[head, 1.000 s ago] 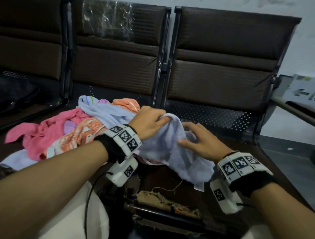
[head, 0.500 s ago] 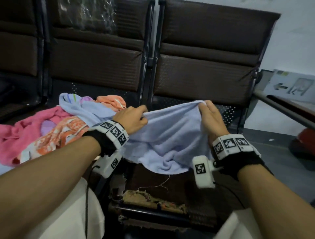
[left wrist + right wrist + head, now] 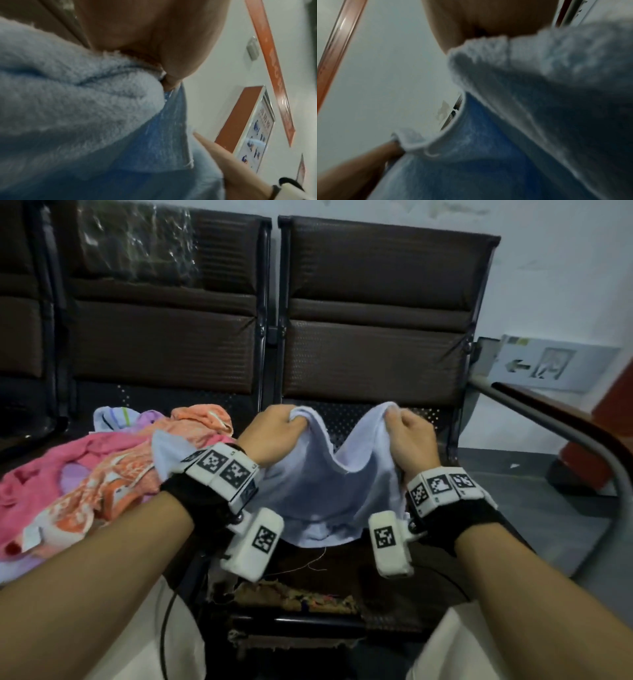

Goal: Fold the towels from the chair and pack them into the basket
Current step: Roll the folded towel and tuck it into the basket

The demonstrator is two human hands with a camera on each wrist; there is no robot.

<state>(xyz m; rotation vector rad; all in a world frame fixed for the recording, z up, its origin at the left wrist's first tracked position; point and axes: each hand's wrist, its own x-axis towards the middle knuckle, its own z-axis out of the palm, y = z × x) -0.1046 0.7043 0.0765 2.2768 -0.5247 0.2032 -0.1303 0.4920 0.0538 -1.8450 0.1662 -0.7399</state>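
pale blue towel [image 3: 329, 491] in both hands

Public waiting area suggested: linked row of dark brown padded metal-framed seats [image 3: 370, 337], grey arrow direction sign [image 3: 548, 366], framed wall notice board [image 3: 254, 129] seen.

hands [image 3: 274, 433]: 2 | held towel [image 3: 329, 491]: 1 | piled towels [image 3: 102, 474]: several (tangled, uncountable) | chairs [image 3: 373, 337]: 3
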